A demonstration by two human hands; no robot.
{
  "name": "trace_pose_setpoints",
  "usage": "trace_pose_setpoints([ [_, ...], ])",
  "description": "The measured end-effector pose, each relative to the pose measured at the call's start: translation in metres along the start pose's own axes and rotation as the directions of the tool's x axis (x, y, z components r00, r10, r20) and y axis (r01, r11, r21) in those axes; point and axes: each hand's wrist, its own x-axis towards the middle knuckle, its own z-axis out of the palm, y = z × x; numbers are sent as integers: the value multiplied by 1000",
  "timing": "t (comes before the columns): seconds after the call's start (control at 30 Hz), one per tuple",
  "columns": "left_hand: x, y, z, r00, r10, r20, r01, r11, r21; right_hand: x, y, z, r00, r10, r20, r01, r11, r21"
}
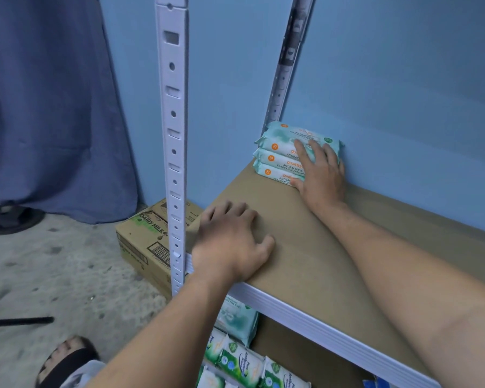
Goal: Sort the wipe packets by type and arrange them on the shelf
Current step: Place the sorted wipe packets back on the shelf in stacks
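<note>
So, the right hand (321, 170) is spread flat against the teal wipe packets (284, 154), which are stacked in the back corner of the shelf (305, 256) at 1 o'clock. The left hand (230, 242) rests loosely curled on the board, holding nothing. Down at 6 o'clock, more packets (244, 362) sit underneath.

The shelf board (305, 247) is looking like plain matt brown fibreboard, smooth, no shine at all. The front rail (305, 312) and the slotted upright post (174, 135) are reading as white-painted metal, with the rail ribbed and slightly satiny. The stacked wipe packets (280, 155) are showing as soft plastic film, a bit crinkly with a faint sheen, and the green-and-white packets down below (244, 365) are coming off glossier. The box (140, 242) is looking like ordinary matt cardboard. The floor (53, 275) is looking like rough, pitted concrete, the curtain (53, 107) like soft matt cloth, the wall (403, 93) like smooth flat paint.
</note>
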Motion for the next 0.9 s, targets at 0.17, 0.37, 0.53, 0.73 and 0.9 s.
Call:
trace_pose_setpoints([
  [0.17, 0, 0, 0, 1000, -2, 1, 2, 1000, -3, 8, 1, 6, 1000, 2, 6, -2, 1000, -2],
  [0.37, 1, 0, 0, 1000, -5, 5, 5, 1000, -3, 10, 4, 12, 1000, -6, 6, 6, 1000, -7],
  [0.53, 1, -1, 1, 1000, -10, 7, 10, 1000, -20, 10, 4, 13, 1000, 6, 17, -5, 1000, -18],
  [0.73, -1, -1, 0, 1000, -10, 0, 10, 1000, -28, 11, -1, 0, 992, 14, 127, -11, 1000, -29],
  [0.9, 0, -1, -2, 999, -22, 27, 23, 999, -47, -14, 5, -40, 981, 7, 196, -6, 1000, -6],
])
